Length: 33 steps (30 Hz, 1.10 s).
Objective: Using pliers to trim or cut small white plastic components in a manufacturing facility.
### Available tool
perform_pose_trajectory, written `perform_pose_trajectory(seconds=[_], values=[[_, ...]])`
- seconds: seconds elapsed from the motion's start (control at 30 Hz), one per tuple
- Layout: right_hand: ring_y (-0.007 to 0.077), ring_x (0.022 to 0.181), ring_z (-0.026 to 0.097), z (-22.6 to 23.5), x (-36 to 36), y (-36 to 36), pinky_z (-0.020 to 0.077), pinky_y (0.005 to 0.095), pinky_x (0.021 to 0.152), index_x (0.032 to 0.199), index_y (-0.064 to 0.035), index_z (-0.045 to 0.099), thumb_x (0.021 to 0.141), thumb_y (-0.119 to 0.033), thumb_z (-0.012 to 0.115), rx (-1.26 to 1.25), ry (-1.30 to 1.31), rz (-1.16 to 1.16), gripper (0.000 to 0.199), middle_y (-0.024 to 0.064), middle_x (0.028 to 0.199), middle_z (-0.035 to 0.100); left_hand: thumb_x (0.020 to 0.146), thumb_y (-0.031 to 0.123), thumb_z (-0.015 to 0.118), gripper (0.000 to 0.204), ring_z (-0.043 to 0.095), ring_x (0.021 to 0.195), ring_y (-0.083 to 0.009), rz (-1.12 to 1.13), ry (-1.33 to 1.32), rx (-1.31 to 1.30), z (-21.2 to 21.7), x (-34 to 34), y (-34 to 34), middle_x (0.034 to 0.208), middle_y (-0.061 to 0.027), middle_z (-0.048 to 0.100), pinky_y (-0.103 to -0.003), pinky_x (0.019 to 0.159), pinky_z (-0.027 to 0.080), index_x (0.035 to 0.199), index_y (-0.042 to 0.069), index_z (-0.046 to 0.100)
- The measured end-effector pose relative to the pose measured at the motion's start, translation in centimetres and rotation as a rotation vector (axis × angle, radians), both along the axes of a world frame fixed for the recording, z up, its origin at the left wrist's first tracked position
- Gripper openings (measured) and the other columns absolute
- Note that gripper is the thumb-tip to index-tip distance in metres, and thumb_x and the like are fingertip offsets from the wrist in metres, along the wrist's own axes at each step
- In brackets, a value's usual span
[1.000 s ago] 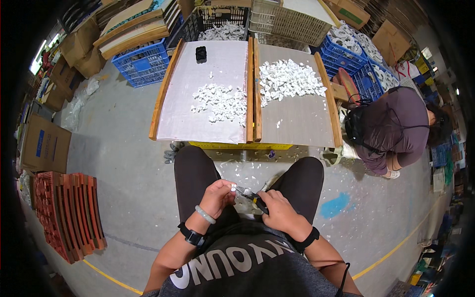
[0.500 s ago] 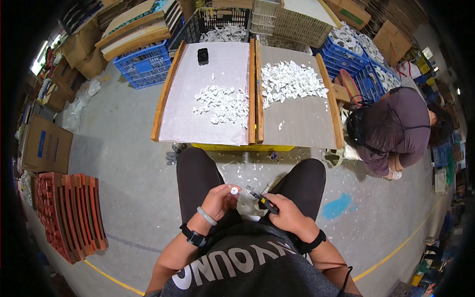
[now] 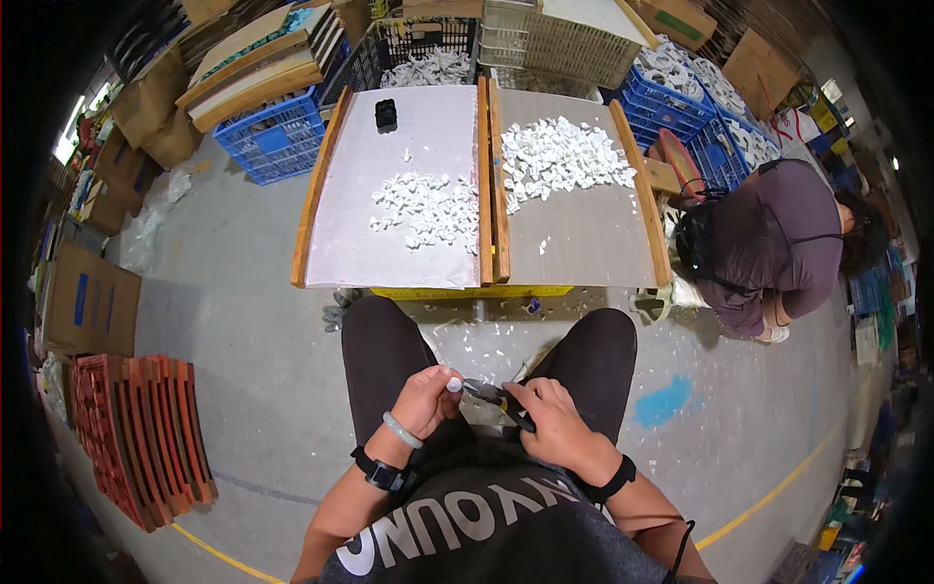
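Left hand (image 3: pixel 425 400) pinched small white piece (image 3: pixel 453 386) between fingertips, over lap; right hand (image 3: pixel 547 419) gripped dark cutter (image 3: pixel 501 401), tip beside piece; white pieces (image 3: pixel 428 207) heaped on worktop (image 3: pixel 341 243) ahead

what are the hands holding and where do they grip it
The left hand pinches a small white piece at its fingertips. The right hand grips a dark tool by its handle end, tip toward the piece.

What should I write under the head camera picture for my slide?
Seated person's left hand pinches a small white piece while the right hand works a dark tool on it.
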State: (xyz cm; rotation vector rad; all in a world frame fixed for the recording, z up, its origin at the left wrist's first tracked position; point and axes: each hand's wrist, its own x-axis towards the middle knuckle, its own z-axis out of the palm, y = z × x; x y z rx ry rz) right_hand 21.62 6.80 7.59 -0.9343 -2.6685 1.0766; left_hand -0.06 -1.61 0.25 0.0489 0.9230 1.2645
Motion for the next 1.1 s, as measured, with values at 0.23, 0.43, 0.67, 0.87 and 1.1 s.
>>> perform_pose_trajectory(seconds=[0.23,0.43,0.67,0.87,1.1], values=[[0.0344,0.096,0.046,-0.1,-0.1,-0.2,0.0381,0.0411,0.087,0.124,-0.0062,0.049,0.060,-0.003,0.060,0.167,-0.014,0.028,0.065,0.0165,0.100,0.047,0.096,0.023,0.048,0.024,0.043,0.047,-0.0081,-0.035,0.035,0.009,0.3,0.1,0.0,0.062,-0.0018,0.051,-0.020,0.043,0.034,0.082,0.005,0.055],[0.0325,0.092,0.048,-1.0,-0.1,-0.3,0.0419,0.0399,0.078,0.123,-0.0067,0.053,0.060,-0.002,0.061,0.205,-0.063,0.029,0.063,0.0143,0.095,0.048,0.096,0.023,0.048,0.024,0.043,0.046,-0.0090,-0.040,0.077,0.019,0.2,0.0,-0.2,0.062,-0.0020,0.051,-0.022,0.045,0.037,0.084,0.004,0.056],[0.0317,0.087,0.049,-1.4,-0.2,0.3,0.0421,0.0400,0.072,0.120,-0.0054,0.054,0.065,-0.002,0.058,0.284,0.006,0.036,0.055,0.0136,0.089,0.046,0.092,0.009,0.048,0.016,0.049,0.057,-0.0115,0.045,0.012,0.099,-0.1,0.2,-0.3,0.065,-0.0049,0.053,-0.025,0.054,0.042,0.094,-0.003,0.057],[0.0310,0.087,0.048,-1.4,0.1,0.6,0.0413,0.0386,0.072,0.116,-0.0056,0.056,0.060,0.000,0.059,0.347,-0.010,0.010,0.057,0.0136,0.090,0.046,0.091,0.007,0.048,0.013,0.045,0.052,-0.0108,0.023,0.089,0.109,-0.1,0.2,-0.2,0.063,-0.0039,0.051,-0.024,0.052,0.041,0.092,-0.003,0.058],[0.0296,0.083,0.050,-2.0,0.2,0.7,0.0403,0.0384,0.067,0.111,-0.0062,0.057,0.064,-0.004,0.060,0.361,0.013,0.023,0.047,0.0116,0.084,0.048,0.090,0.008,0.050,0.012,0.044,0.050,-0.0092,-0.007,0.151,0.107,0.0,0.3,-0.2,0.064,-0.0035,0.053,-0.023,0.048,0.040,0.086,0.000,0.057]])
